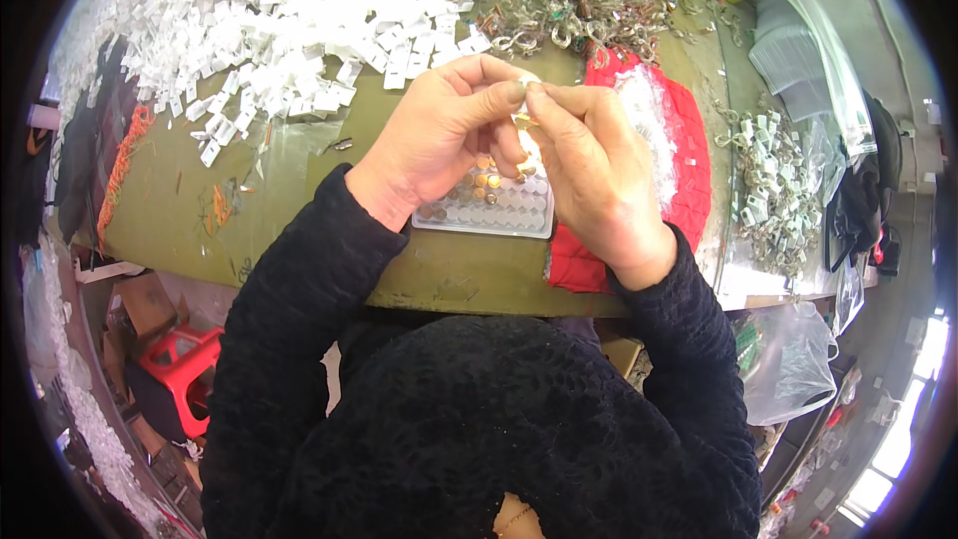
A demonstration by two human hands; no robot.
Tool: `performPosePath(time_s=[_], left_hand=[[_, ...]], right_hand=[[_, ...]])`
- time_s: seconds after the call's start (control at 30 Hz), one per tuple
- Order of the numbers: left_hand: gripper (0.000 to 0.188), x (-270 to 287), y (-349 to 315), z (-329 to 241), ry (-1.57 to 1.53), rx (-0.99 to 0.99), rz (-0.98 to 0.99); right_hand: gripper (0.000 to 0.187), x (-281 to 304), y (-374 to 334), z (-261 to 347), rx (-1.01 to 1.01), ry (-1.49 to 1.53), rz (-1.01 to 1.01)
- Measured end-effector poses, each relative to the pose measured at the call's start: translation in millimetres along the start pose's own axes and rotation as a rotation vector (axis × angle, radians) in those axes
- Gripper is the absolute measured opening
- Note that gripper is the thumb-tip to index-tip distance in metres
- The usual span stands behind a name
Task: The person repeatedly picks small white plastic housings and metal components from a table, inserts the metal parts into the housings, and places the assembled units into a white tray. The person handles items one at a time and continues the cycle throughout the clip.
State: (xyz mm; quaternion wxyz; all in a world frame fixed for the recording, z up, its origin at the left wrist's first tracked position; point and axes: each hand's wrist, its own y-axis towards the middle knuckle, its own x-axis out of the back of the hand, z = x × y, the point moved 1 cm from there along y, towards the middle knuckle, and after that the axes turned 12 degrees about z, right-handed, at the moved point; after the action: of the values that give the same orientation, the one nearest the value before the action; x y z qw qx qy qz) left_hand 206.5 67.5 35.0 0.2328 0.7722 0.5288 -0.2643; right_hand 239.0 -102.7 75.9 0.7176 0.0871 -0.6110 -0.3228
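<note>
Small pale piece (528,81) — mostly hidden, pinched between fingertips (515,92)

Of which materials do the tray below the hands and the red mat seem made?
The tray: probably plastic, translucent and glossy, since its rim catches light and its pockets look moulded. The red mat: likely quilted fabric, matte, as its surface shows soft, puckered squares.

Bright overall, with white glare over the pale heap (269,15) and window (895,452), dark vignette, curved edges.
</note>
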Motion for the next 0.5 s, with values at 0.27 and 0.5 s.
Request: performPosePath(time_s=[0.27,0.5], left_hand=[[0.032,-19.1,-5.9,-4.6,0.358,-0.035,-0.043],[0.027,-27.2,-10.1,8.7,0.412,-0.071,-0.083]], right_hand=[[0.037,9.3,-5.1,-2.9,-0.074,0.090,-0.003],[0.042,0.3,-29.5,22.9,-0.218,-0.003,-0.011]])
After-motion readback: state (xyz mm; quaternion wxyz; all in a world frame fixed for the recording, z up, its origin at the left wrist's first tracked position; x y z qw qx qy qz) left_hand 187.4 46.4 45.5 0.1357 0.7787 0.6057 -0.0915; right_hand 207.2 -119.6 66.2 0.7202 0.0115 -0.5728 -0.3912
